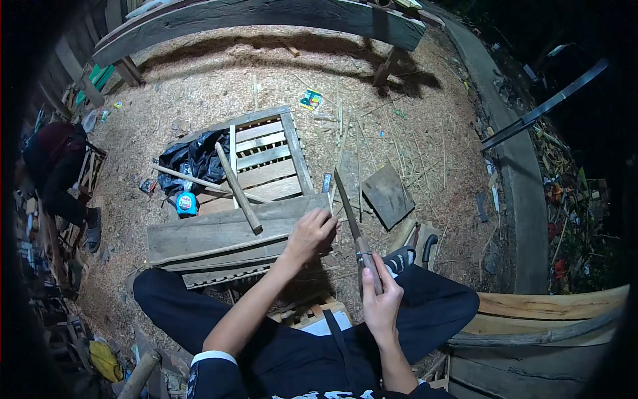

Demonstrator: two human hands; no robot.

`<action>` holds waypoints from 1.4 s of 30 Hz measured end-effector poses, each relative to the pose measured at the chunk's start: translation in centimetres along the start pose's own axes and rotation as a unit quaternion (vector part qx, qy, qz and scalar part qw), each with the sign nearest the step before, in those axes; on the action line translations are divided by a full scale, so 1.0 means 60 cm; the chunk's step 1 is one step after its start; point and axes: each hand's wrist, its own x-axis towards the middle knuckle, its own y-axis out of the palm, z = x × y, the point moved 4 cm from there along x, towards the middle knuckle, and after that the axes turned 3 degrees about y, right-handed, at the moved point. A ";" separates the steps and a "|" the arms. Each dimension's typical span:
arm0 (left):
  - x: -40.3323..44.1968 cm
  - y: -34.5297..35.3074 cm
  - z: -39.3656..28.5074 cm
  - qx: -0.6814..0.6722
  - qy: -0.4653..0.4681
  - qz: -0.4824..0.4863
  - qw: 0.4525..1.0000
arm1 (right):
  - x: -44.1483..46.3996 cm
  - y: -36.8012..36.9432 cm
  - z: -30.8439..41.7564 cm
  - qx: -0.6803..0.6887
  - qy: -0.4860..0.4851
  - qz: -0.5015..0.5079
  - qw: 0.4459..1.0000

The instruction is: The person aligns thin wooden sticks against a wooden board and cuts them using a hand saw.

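Note:
My right hand (381, 300) is closed round the handle of a long, narrow-bladed tool (347, 206); whether it is a saw or a knife I cannot tell. Its blade points forward, away from me. To the left, my left hand (311, 234) has its fingers bent together at the right end of a grey plank (199, 233); what they pinch is hidden. A wooden stick (238, 189) like a mallet handle lies across the plank. Behind it are a blue tape measure (187, 203), a black plastic bag (193, 159) and a slatted wooden frame (297, 149).
A square board (388, 195) lies on the shavings-covered ground, right of the blade. A long timber beam (266, 14) on legs spans the back. Another person (56, 159) bends over at the far left. Planks (551, 306) stand at my right; a concrete kerb (522, 199) runs beyond.

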 end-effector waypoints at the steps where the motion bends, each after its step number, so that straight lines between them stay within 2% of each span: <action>1: 0.000 -0.003 0.000 -0.007 -0.007 -0.002 1.000 | -0.002 -0.004 0.006 0.008 0.021 0.006 1.000; 6: 0.009 -0.017 -0.004 -0.031 -0.028 -0.008 0.999 | -0.006 -0.009 0.015 0.029 0.058 0.021 0.998; 8: 0.015 -0.025 -0.004 -0.051 -0.022 -0.047 0.997 | -0.006 -0.007 0.015 0.003 0.011 0.017 1.000; 11: 0.019 -0.029 -0.007 -0.084 -0.045 -0.058 0.994 | -0.006 -0.009 0.016 0.015 0.027 0.024 0.999; 18: 0.023 -0.026 -0.005 -0.095 -0.073 -0.018 0.993 | -0.014 -0.017 0.011 -0.013 0.059 0.038 0.997; 21: 0.021 -0.029 -0.005 -0.092 -0.076 -0.012 0.993 | -0.014 -0.021 0.033 -0.005 0.027 0.035 0.999; 23: 0.025 -0.032 -0.006 -0.093 -0.062 -0.025 0.993 | -0.017 -0.027 0.030 0.001 0.100 0.055 0.993; 26: 0.026 -0.031 -0.009 -0.086 -0.064 -0.026 0.994 | -0.015 -0.026 0.032 -0.016 0.046 0.042 0.998; 33: 0.014 -0.019 -0.006 -0.065 -0.054 0.015 0.996 | -0.012 -0.032 0.045 -0.012 0.092 0.059 0.994; 35: 0.014 -0.018 -0.009 -0.070 -0.068 0.011 0.995 | -0.010 -0.026 0.044 -0.039 0.017 0.037 0.998; 36: 0.015 -0.021 -0.012 -0.071 -0.067 0.010 0.995 | -0.006 -0.028 0.048 -0.040 0.018 0.036 0.998; 39: 0.018 -0.025 -0.018 -0.054 -0.063 -0.002 0.997 | -0.003 -0.037 0.059 -0.001 0.097 0.062 0.993; 42: 0.014 -0.022 -0.016 -0.051 -0.065 0.007 0.997 | -0.015 -0.031 0.057 -0.019 0.044 0.049 0.998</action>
